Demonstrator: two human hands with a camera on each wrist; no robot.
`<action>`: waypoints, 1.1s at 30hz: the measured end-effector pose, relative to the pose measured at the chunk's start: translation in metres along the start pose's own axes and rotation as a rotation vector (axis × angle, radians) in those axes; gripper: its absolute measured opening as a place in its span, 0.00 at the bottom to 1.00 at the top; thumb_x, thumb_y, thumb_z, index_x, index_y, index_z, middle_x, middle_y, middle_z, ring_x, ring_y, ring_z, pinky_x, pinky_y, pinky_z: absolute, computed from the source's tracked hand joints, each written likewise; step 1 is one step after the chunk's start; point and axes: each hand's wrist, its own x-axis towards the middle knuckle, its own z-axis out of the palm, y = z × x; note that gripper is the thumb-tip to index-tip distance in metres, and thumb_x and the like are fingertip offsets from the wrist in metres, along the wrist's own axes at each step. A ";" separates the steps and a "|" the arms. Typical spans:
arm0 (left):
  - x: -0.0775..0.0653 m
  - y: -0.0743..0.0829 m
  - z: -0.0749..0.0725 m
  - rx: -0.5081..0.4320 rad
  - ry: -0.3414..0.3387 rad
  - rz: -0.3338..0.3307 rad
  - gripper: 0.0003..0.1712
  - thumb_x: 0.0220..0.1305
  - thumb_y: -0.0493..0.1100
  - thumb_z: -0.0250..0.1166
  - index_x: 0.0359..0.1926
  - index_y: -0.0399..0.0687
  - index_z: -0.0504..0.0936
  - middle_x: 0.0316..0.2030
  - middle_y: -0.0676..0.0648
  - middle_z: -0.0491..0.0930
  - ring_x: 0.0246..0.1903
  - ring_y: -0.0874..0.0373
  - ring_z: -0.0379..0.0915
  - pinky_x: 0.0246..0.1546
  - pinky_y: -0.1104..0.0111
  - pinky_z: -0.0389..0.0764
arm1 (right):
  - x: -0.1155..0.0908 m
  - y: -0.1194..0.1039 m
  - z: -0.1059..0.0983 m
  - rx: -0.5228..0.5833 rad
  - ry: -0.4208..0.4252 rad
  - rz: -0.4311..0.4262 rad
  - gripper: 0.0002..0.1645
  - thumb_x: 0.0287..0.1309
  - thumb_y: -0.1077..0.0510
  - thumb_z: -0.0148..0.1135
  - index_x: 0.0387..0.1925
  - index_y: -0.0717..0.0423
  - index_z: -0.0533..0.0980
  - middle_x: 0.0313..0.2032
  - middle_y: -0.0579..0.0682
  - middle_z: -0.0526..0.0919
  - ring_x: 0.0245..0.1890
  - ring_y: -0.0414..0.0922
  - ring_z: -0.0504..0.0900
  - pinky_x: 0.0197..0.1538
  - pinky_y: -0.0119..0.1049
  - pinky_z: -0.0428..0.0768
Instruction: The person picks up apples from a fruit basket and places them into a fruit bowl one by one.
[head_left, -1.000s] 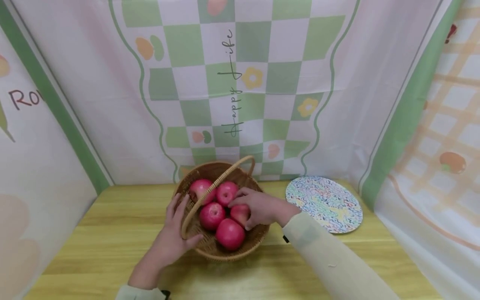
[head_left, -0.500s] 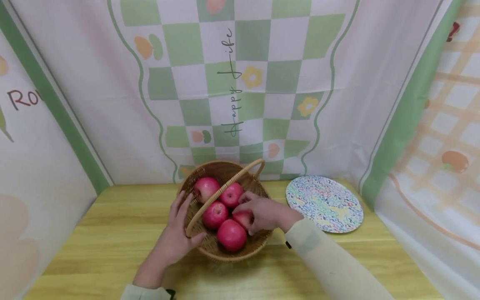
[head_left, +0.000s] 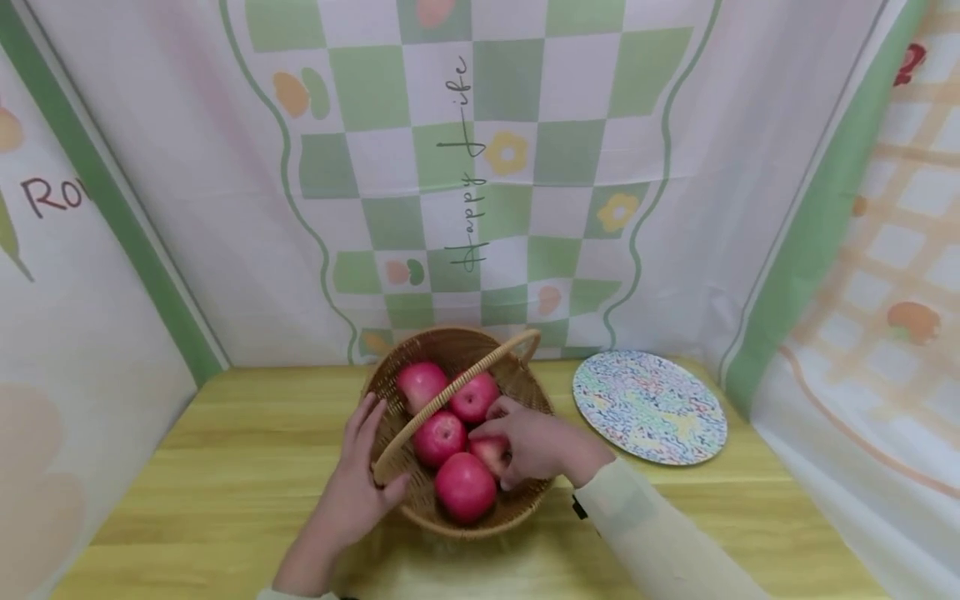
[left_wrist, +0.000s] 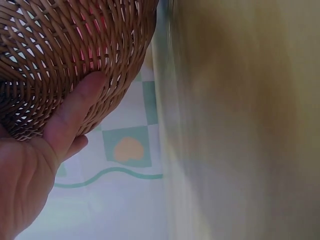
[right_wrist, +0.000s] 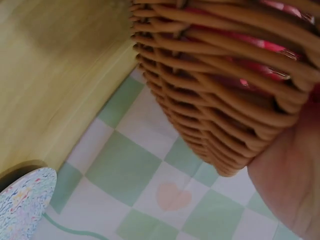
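On the wooden table stands a round brown wicker basket [head_left: 442, 528] with an arched handle [head_left: 450, 398] and several red apples inside. My left hand [head_left: 352, 475] rests against the basket's left side by the handle's foot, fingers straight and thumb spread toward the front. In the left wrist view the thumb [left_wrist: 75, 110] lies along the woven outer wall. Inside the basket at the right, my right hand [head_left: 528, 442] grips a red apple [head_left: 491, 452], its far part hidden by the fingers. A larger apple [head_left: 466, 487] sits just in front of it, and another apple [head_left: 439, 438] to its left.
A round speckled multicolour mat [head_left: 649, 407] lies at the table's back right. Behind the basket hangs a green and white checked cloth [head_left: 442, 158], with more cloths at both sides. Wooden tabletop [head_left: 225, 483] extends left of the basket.
The basket has shifted right and toward me with the apples in it, its handle swinging along. Both hands moved with it, the right one keeping its grip on the same apple.
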 end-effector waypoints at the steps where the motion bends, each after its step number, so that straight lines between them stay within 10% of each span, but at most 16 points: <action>1: -0.001 0.000 0.000 -0.005 -0.001 0.002 0.61 0.48 0.32 0.74 0.78 0.42 0.48 0.78 0.46 0.38 0.70 0.35 0.49 0.59 0.44 0.67 | -0.002 -0.001 0.000 0.003 -0.002 0.002 0.44 0.35 0.57 0.81 0.62 0.46 0.79 0.56 0.49 0.67 0.47 0.43 0.72 0.48 0.37 0.77; 14: -0.004 0.008 0.000 0.004 -0.035 -0.030 0.61 0.53 0.39 0.76 0.79 0.50 0.48 0.78 0.50 0.39 0.71 0.37 0.48 0.59 0.40 0.64 | -0.012 -0.001 0.014 0.038 -0.031 0.089 0.53 0.33 0.56 0.83 0.67 0.35 0.73 0.62 0.51 0.63 0.39 0.39 0.74 0.44 0.36 0.77; 25: -0.007 0.004 0.001 -0.005 -0.022 0.023 0.60 0.52 0.43 0.77 0.79 0.52 0.49 0.78 0.47 0.40 0.70 0.35 0.49 0.58 0.39 0.65 | -0.012 -0.005 0.018 -0.042 -0.068 0.095 0.59 0.32 0.53 0.84 0.71 0.37 0.68 0.71 0.52 0.61 0.59 0.50 0.73 0.53 0.43 0.77; 33: -0.004 0.005 0.000 0.004 -0.022 0.040 0.60 0.52 0.45 0.76 0.79 0.48 0.50 0.78 0.46 0.41 0.70 0.35 0.50 0.59 0.39 0.65 | -0.013 -0.003 0.026 -0.123 0.005 0.050 0.50 0.36 0.48 0.79 0.66 0.31 0.69 0.51 0.49 0.74 0.34 0.40 0.77 0.35 0.41 0.79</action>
